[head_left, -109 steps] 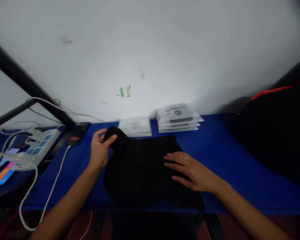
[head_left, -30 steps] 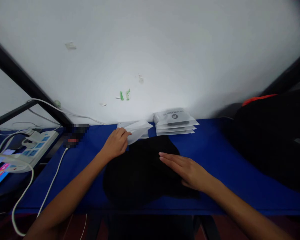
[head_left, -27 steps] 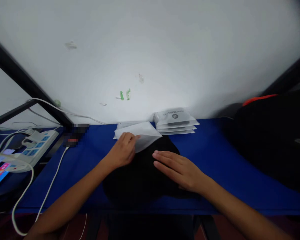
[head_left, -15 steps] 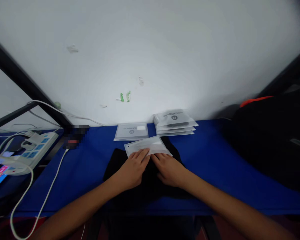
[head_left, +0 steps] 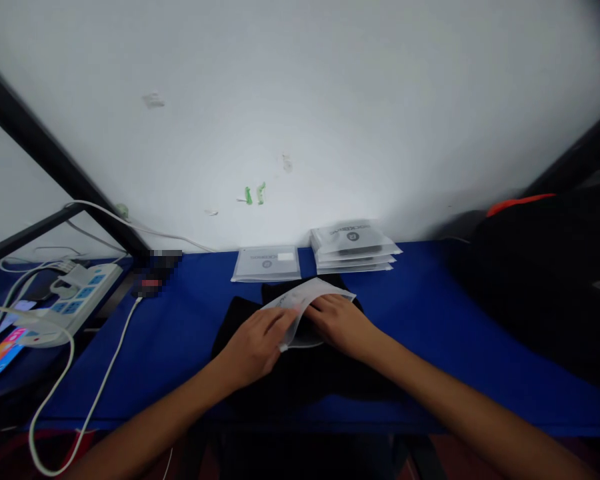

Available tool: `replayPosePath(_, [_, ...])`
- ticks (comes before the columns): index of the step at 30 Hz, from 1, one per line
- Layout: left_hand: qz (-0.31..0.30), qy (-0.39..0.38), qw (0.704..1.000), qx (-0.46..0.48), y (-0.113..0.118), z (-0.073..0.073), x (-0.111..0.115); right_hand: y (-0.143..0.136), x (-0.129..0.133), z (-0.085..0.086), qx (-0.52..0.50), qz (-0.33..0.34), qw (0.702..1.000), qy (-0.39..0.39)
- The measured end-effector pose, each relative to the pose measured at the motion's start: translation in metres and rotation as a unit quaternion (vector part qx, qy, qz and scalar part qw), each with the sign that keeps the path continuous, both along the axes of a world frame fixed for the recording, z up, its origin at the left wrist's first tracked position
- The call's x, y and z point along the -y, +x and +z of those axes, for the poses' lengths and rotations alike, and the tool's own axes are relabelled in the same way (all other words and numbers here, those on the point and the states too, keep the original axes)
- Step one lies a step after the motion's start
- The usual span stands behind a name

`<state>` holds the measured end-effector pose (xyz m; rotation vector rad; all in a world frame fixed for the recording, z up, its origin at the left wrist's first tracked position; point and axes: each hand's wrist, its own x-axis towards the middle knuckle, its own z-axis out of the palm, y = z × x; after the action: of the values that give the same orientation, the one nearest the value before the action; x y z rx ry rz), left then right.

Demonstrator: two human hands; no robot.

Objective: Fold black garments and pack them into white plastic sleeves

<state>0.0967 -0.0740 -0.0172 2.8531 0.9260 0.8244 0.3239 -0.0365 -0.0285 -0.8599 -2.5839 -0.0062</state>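
A translucent white zip bag (head_left: 305,291) lies over black cloth (head_left: 300,377) on the table, its mouth gaping towards me. My left hand (head_left: 256,341) grips the bag's left side, thumb and fingers closed on the film near the white slider. At the mouth's right, my right hand (head_left: 343,325) has bent fingers reaching inside the bag. The film hides its fingertips, so what they pinch is unclear. Dark space or dark material shows within the opening. Just behind lie a flat printed zip bag (head_left: 266,265) and a stack of similar bags (head_left: 354,247).
The blue table (head_left: 430,333) runs along a pale wall. A large black item with an orange edge (head_left: 520,203) fills the right side. At left are a power strip (head_left: 80,303), a lit phone (head_left: 3,352) and a white cable (head_left: 113,363) hanging over the front edge.
The zip bag's mouth has opened and its lower film has come down towards me. My left hand has shifted left and down; my right hand's fingers have gone into the mouth.
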Motion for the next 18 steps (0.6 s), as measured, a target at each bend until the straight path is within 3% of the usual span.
replayPosePath(5, [0.024, 0.046, 0.985, 0.164, -0.006, 0.006, -0.007, -0.008, 0.011, 0.028, -0.167, 0.081, 0.969, 0.161])
replayPosePath(11, [0.006, 0.070, 0.980, 0.184, 0.001, 0.013, -0.002, -0.031, 0.015, 0.030, -0.177, 0.092, 0.945, 0.260])
replayPosePath(14, [0.018, 0.030, 0.986, 0.164, 0.000, 0.014, 0.001, -0.034, 0.015, 0.029, -0.178, 0.106, 0.944, 0.256])
replayPosePath(18, [0.025, -0.013, 0.988, 0.152, -0.001, 0.014, 0.003, -0.033, 0.016, 0.036, -0.193, 0.138, 0.956, 0.173])
